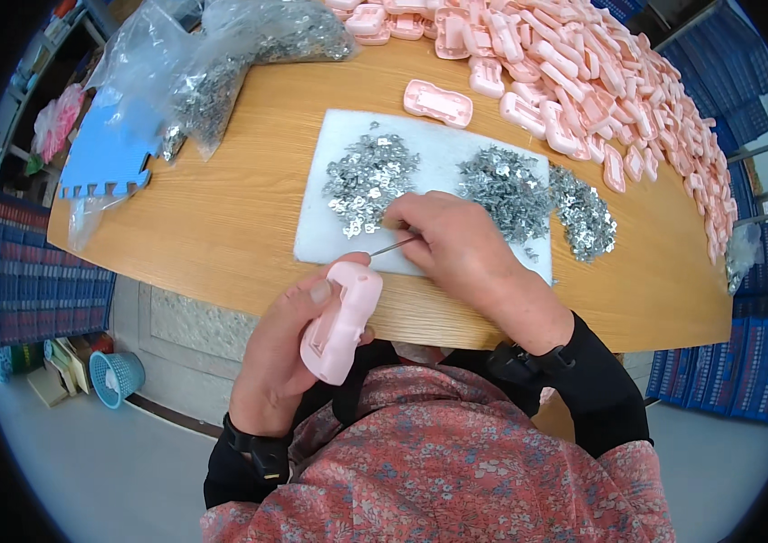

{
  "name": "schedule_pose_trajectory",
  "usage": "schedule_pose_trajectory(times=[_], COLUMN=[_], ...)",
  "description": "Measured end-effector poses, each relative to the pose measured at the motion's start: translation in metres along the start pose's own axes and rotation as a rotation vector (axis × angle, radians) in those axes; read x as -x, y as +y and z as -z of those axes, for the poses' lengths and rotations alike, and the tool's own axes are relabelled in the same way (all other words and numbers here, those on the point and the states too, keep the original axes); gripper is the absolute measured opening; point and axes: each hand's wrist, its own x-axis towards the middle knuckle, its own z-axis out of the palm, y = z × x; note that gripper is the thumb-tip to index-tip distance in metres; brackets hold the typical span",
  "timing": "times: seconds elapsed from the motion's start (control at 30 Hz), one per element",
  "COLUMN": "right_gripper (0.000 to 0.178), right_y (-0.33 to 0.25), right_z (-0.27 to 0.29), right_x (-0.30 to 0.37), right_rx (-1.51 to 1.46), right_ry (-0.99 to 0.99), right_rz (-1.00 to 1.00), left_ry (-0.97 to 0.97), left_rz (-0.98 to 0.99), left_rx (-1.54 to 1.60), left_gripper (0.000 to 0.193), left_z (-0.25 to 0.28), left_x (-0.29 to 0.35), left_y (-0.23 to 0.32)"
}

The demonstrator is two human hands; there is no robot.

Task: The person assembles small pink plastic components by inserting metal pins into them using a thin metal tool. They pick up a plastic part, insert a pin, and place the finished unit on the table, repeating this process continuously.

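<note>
My left hand (286, 330) is closed around a pink plastic housing (344, 328), tilted in front of the table's near edge with its rectangular recess showing. Between the fingers of my right hand (450, 242) is a thin metal rod-like tool (394, 245), its end pointing toward the top of the housing; the tip is too small to make out. Under and behind the right hand lies a white foam pad (438, 143). On it are a left heap of small shiny metal pieces (371, 176) and a right heap of small metal pieces (501, 185).
Another metal heap (585, 217) lies at the pad's right edge. A lone pink housing (438, 102) sits behind the pad, near a large pile of pink housings (574, 72). At the far left are a plastic bag of metal pieces (212, 100) and a blue foam mat (108, 149) on the wooden table (221, 213).
</note>
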Motion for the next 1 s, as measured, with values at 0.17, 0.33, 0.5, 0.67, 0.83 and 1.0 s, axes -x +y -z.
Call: schedule_pose_trajectory(times=[0.17, 0.33, 0.5, 0.67, 0.83, 1.0], right_gripper=[0.014, 0.017, 0.017, 0.015, 0.020, 0.017], right_y=[-0.005, -0.010, -0.011, -0.005, 0.000, -0.006], right_z=[0.020, 0.048, 0.062, 0.070, 0.069, 0.067], right_x=[0.009, 0.032, 0.055, 0.065, 0.072, 0.071], right_rx=[-0.490, -0.850, -0.713, -0.594, -0.458, -0.328], right_ry=[0.150, 0.266, 0.231, 0.231, 0.279, 0.278], right_rz=[-0.297, -0.356, -0.322, -0.321, -0.354, -0.358], left_ry=[0.027, -0.062, -0.069, -0.155, -0.176, -0.133], left_rz=[-0.009, 0.065, 0.080, 0.114, 0.081, 0.116], left_rx=[0.145, 0.043, -0.104, -0.134, -0.235, -0.331], left_gripper=[0.044, 0.039, 0.046, 0.061, 0.063, 0.061], left_z=[-0.018, -0.044, -0.063, -0.077, -0.083, -0.084], left_x=[-0.010, -0.030, -0.052, -0.064, -0.069, -0.071], left_y=[0.002, -0.001, -0.014, -0.022, -0.031, -0.036])
